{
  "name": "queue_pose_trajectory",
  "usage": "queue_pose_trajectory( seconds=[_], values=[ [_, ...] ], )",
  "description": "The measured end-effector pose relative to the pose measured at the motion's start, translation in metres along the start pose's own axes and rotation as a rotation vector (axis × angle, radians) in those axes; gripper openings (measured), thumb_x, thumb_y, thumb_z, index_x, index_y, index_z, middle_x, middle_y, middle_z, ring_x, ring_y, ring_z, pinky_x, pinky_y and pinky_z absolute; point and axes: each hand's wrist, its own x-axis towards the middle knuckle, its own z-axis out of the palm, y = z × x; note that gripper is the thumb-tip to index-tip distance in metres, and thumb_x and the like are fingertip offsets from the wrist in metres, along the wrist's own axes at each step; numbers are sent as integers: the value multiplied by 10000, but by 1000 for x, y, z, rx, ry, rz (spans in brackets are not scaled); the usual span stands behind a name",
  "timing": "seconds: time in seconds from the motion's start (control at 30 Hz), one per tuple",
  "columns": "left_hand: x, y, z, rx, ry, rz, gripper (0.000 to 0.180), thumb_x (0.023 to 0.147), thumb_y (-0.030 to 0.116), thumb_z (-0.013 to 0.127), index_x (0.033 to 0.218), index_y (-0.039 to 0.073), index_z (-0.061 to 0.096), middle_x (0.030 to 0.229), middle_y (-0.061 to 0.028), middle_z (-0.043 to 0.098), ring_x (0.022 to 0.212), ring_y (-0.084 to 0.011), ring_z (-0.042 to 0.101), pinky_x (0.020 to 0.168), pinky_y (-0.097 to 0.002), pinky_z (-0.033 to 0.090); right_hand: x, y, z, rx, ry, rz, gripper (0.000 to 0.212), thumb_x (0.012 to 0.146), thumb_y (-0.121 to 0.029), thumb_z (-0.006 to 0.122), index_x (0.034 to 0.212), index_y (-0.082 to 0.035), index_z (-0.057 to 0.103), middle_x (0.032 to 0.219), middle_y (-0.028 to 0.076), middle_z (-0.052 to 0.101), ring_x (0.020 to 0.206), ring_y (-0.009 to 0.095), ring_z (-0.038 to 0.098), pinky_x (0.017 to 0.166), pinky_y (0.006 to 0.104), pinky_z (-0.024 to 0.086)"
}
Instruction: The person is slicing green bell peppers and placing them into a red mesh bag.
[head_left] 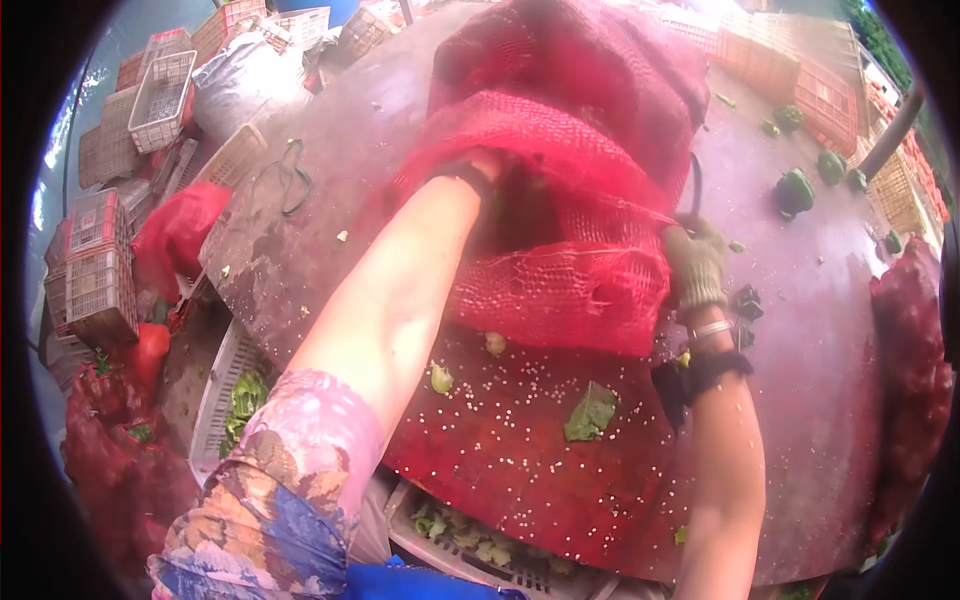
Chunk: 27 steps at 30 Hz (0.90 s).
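A large red mesh bag point(560, 300) lies across the table, with its mouth gaping toward me. My left hand point(486, 166) reaches into the bag's mouth, and its fingers are hidden by the mesh. A dark band circles that wrist. At the bag's right edge, my right hand point(697, 262) in a greyish-green knit glove is closed on the mesh; its fingertips are partly hidden. The bag's contents do not show clearly.
The broad table point(330, 230) is strewn with white specks and a leaf point(592, 412). Several green peppers point(794, 192) lie at right. Stacked crates point(100, 290) stand left, a crate of greens point(215, 400) near left, and a full red sack point(908, 370) at right.
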Motion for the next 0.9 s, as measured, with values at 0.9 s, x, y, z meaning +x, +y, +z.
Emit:
queue_pose_trajectory(
  seconds=[0.9],
  values=[
    [-71,-9,-19,207,284,-53,433,854,374,510,990,15,710,1069,-208,659,995,-337,634,895,-399,483,-12,10,-106,-72,-138,-109,406,788,-316,728,1019,11,661,725,43,618,641,120,583,591,276,483]
  ],
)
